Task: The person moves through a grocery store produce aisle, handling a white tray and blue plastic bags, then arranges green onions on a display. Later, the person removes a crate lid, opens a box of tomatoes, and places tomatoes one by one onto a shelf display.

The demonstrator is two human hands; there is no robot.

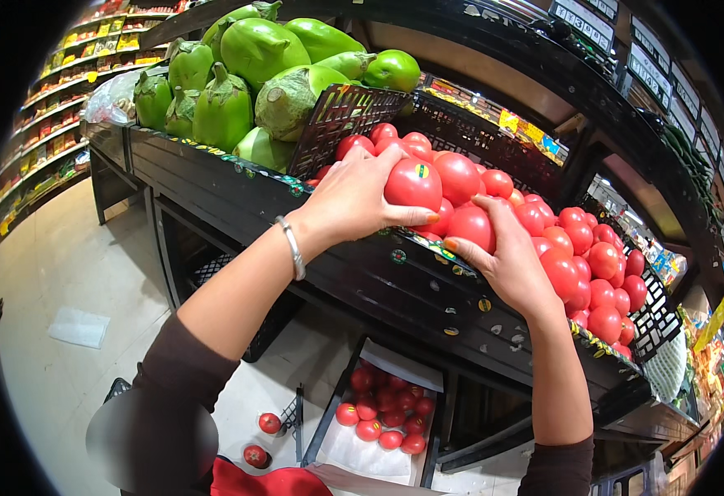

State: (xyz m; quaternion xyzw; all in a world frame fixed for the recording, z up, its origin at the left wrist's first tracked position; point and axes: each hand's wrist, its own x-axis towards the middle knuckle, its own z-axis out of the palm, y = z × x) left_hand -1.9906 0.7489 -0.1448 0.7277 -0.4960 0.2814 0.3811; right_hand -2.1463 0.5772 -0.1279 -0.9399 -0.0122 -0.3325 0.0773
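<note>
My left hand point(356, 195) grips a large tomato point(414, 184) that bears a small yellow and green sticker. Just to its right, my right hand point(511, 254) has thumb and fingers around a second tomato point(472, 227) at the front of the pile. Both tomatoes sit low against the heaped tomatoes point(604, 260) on the black display stand point(362, 248). Whether either is lifted clear of the pile I cannot tell. A silvery bracelet point(291, 248) circles my left wrist.
Green eggplants point(222, 108) lie left of a black plastic mesh divider point(318, 130). Below the stand, a lined crate point(362, 456) holds several tomatoes. Two loose tomatoes point(269, 423) rest on the floor beside it. A dark shelf beam point(560, 56) crosses above the display. A white sheet point(79, 327) lies on the floor.
</note>
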